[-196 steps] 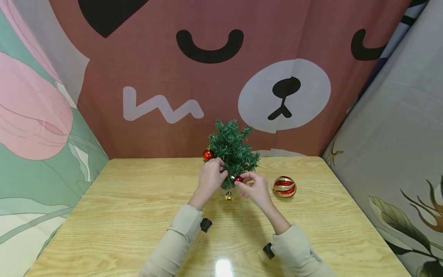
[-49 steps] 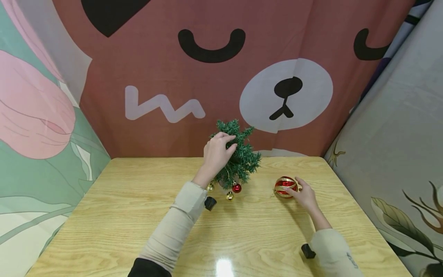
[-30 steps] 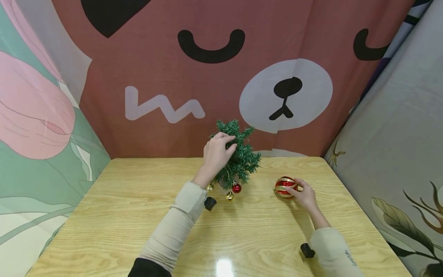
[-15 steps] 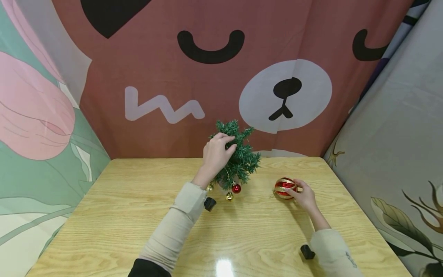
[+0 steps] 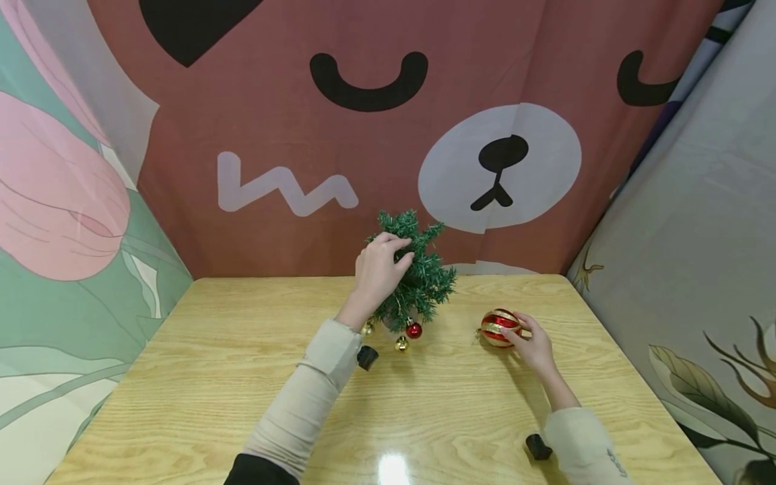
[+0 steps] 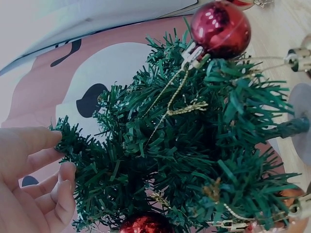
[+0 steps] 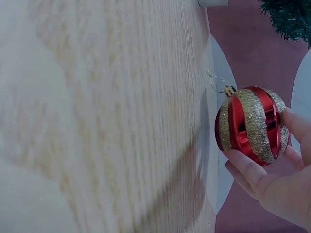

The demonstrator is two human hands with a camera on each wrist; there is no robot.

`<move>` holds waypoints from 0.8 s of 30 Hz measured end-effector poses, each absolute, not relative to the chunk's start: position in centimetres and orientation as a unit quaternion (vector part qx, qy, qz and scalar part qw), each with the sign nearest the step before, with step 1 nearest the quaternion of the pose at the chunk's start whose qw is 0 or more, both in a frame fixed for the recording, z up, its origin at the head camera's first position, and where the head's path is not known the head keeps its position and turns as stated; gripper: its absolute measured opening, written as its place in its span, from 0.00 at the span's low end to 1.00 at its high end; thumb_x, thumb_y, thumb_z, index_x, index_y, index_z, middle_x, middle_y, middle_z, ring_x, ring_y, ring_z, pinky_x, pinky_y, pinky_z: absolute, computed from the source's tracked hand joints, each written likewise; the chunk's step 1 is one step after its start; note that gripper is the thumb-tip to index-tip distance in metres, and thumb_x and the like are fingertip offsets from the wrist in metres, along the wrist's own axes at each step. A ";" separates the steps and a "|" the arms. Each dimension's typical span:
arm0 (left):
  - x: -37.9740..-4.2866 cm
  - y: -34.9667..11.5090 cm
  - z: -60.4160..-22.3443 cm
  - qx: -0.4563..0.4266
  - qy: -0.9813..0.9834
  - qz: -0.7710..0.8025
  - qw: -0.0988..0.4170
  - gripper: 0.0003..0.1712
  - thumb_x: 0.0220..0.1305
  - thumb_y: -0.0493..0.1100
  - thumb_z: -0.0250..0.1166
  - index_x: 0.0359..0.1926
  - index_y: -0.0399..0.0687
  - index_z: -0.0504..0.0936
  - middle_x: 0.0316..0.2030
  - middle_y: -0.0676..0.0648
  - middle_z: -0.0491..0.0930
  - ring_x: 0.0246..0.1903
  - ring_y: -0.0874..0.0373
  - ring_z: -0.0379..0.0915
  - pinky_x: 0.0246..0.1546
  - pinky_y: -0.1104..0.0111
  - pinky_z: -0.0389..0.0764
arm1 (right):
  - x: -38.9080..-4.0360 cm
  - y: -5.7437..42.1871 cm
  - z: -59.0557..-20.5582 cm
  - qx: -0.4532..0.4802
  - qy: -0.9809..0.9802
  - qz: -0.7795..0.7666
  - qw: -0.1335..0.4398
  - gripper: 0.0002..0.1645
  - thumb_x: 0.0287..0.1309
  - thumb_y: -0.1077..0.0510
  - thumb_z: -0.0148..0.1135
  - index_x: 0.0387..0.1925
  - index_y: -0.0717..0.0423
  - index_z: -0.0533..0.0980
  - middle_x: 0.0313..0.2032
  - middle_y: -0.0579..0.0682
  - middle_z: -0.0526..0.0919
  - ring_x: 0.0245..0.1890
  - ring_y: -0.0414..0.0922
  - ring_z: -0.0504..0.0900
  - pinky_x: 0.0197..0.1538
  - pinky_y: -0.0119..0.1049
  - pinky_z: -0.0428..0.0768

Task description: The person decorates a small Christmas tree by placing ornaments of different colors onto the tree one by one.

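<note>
A small green artificial Christmas tree stands at the table's far edge. My left hand is at its upper left side, fingers loosely bent; in the left wrist view the fingertips touch the tip of a branch. A shiny red ball hangs by a gold string, with part of another red ball below. My right hand grips a large red Christmas ball with gold glitter stripes between thumb and fingers. Its gold cap and string loop point toward the tree.
Low on the tree hang a small red ball and two gold balls, one at the front and one at the left. The wooden table meets a brown cartoon-print curtain behind. Printed cloths flank both sides.
Earlier both hands were at the tree, the right on a small red ball. The right hand has since moved right onto the striped ball, which has turned slightly; the left moved higher and stays still.
</note>
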State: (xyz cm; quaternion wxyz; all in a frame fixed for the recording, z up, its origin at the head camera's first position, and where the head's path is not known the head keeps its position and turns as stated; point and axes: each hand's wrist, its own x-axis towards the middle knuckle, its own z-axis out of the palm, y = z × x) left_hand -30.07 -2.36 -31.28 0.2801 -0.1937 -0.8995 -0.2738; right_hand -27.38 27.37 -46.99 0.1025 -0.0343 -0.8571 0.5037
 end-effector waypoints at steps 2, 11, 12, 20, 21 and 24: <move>-30.1 -2.4 -31.3 -0.194 -0.899 -0.274 0.281 0.15 0.58 0.45 0.61 0.47 0.49 0.81 0.42 0.47 0.77 0.09 0.63 0.60 0.08 0.74 0.58 | -27.3 27.3 -46.9 -0.039 -0.847 0.520 0.103 0.30 0.58 0.59 0.56 0.60 0.66 0.61 0.52 0.71 0.66 0.44 0.62 0.74 0.37 0.42 0.78; -30.0 -2.3 -31.3 -0.192 -0.901 -0.278 0.273 0.15 0.59 0.45 0.61 0.47 0.49 0.80 0.43 0.47 0.77 0.10 0.63 0.60 0.08 0.74 0.59 | -30.5 29.6 -52.8 -0.007 -0.789 0.590 0.173 0.36 0.50 0.45 0.63 0.57 0.59 0.66 0.47 0.65 0.72 0.28 0.31 0.77 0.27 0.28 0.78; -30.0 -2.3 -31.3 -0.192 -0.901 -0.278 0.273 0.15 0.59 0.45 0.61 0.47 0.49 0.80 0.43 0.47 0.77 0.10 0.63 0.60 0.08 0.74 0.59 | -30.5 29.5 -52.8 -0.008 -0.783 0.598 0.171 0.36 0.50 0.46 0.64 0.57 0.59 0.66 0.46 0.64 0.72 0.28 0.32 0.77 0.27 0.29 0.78; -30.0 -2.3 -31.2 -0.190 -0.903 -0.277 0.270 0.16 0.59 0.46 0.61 0.47 0.50 0.80 0.43 0.47 0.76 0.09 0.63 0.60 0.08 0.74 0.58 | -30.2 29.1 -52.5 0.025 -0.708 0.689 0.156 0.35 0.45 0.43 0.66 0.55 0.51 0.70 0.39 0.46 0.74 0.30 0.37 0.79 0.32 0.31 0.78; -29.9 -2.3 -31.2 -0.190 -0.903 -0.277 0.270 0.16 0.58 0.46 0.61 0.47 0.50 0.80 0.43 0.47 0.76 0.09 0.63 0.60 0.08 0.74 0.59 | -30.3 29.1 -52.6 0.025 -0.696 0.701 0.154 0.33 0.46 0.46 0.66 0.55 0.51 0.70 0.40 0.46 0.74 0.31 0.38 0.79 0.33 0.32 0.78; -29.9 -2.3 -31.2 -0.190 -0.902 -0.279 0.269 0.16 0.58 0.45 0.62 0.47 0.50 0.80 0.43 0.47 0.77 0.10 0.63 0.60 0.08 0.74 0.59 | -30.7 29.0 -52.9 0.023 -0.665 0.731 0.149 0.33 0.46 0.50 0.67 0.55 0.52 0.69 0.41 0.50 0.73 0.33 0.40 0.79 0.36 0.34 0.77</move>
